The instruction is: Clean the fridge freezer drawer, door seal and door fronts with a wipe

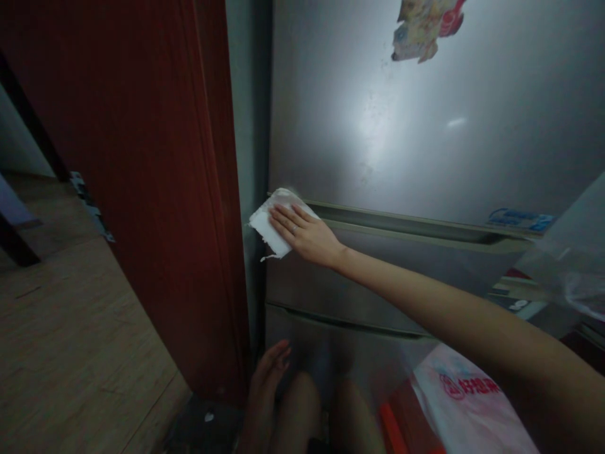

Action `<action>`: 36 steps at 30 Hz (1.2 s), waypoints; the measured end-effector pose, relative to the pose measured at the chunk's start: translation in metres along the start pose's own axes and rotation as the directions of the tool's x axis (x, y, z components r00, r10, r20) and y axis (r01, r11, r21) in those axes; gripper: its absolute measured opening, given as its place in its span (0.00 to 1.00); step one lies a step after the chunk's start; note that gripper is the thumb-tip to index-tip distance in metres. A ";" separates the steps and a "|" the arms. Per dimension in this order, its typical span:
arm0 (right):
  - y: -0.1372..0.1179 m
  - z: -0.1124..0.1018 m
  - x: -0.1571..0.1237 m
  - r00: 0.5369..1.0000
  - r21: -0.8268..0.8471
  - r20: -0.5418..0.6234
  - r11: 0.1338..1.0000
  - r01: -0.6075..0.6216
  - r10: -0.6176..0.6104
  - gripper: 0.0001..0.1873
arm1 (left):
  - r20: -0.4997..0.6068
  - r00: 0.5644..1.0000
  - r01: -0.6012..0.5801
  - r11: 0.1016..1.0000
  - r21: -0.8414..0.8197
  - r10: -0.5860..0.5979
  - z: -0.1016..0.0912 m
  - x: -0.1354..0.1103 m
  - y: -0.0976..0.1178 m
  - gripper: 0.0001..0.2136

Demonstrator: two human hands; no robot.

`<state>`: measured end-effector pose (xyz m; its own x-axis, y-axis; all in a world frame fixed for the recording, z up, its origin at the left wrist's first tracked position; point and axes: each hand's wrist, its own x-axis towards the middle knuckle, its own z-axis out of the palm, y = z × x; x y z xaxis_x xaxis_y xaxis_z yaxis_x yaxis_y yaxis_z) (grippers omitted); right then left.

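My right hand (pixel 307 236) lies with its fingers flat over a folded white cloth (pixel 267 230), pressing it to the left end of the handle gap between two doors of a silver refrigerator (pixel 331 139). The cloth has frayed edges, and a loose thread dangles from its lower corner. A ring shows on one finger. Low in the view, my left hand (pixel 270 372) is raised beside my knees. Its fingers are loosely bent and hold nothing; it is apart from the refrigerator.
A reddish-brown wooden door (pixel 155 189) with a metal latch plate (pixel 92 205) stands close on the left. At lower right are a white plastic bag (pixel 463 397) with red print and a red-orange object (pixel 401 422). A torn sticker (pixel 420 31) is on the upper refrigerator door.
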<state>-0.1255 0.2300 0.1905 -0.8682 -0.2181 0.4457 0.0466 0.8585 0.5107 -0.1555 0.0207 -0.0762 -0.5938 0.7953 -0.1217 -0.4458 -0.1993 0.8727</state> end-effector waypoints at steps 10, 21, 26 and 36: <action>-0.060 0.091 -0.030 0.992 -0.051 -0.031 0.992 0.117 -0.119 0.22 | -0.072 0.997 0.027 0.997 -0.067 -0.032 -0.003 -0.007 0.000 0.23; -0.078 0.140 -0.064 0.893 0.050 0.234 0.922 0.383 -0.384 0.17 | -0.055 0.993 0.100 0.995 -0.013 -0.101 -0.016 -0.014 -0.008 0.26; -0.052 0.101 -0.044 0.879 0.033 0.264 0.914 0.404 -0.398 0.17 | -0.010 0.997 0.080 0.997 -0.016 -0.080 -0.017 -0.017 -0.010 0.23; 0.009 -0.002 0.007 0.989 -0.125 0.072 0.982 0.139 -0.131 0.23 | -0.026 0.995 0.097 0.993 -0.067 -0.098 -0.009 -0.015 -0.006 0.23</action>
<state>-0.1307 0.2352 0.1995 -0.9001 -0.2944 0.3211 -0.0129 0.7548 0.6558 -0.1501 0.0046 -0.0840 -0.5640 0.7961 -0.2191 -0.5448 -0.1594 0.8233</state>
